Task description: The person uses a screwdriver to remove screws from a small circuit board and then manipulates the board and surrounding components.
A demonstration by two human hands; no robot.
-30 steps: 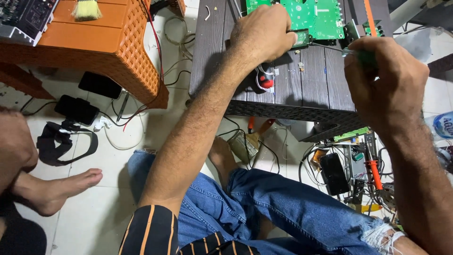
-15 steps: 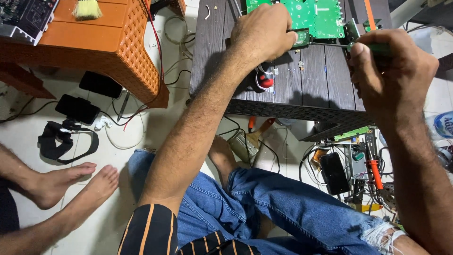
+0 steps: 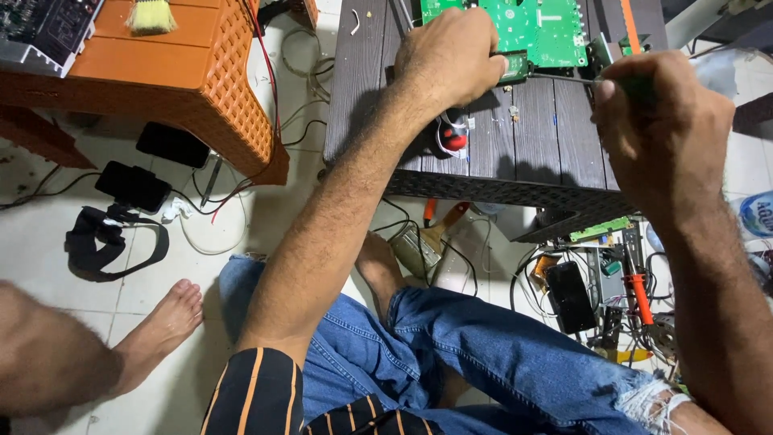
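Now right hand [image 3: 660, 121] gripping screwdriver [image 3: 564, 78], shaft pointing left toward circuit board [image 3: 531, 32]

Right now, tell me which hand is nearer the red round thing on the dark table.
Left. The left hand sits just above the red round thing; the right hand is off to its right.

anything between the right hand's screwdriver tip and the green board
Nothing visible. The right hand holds a screwdriver whose shaft runs clear across the dark table to the green board edge, where the left hand presses down. The tip itself sits by the left fingers, partly hidden.
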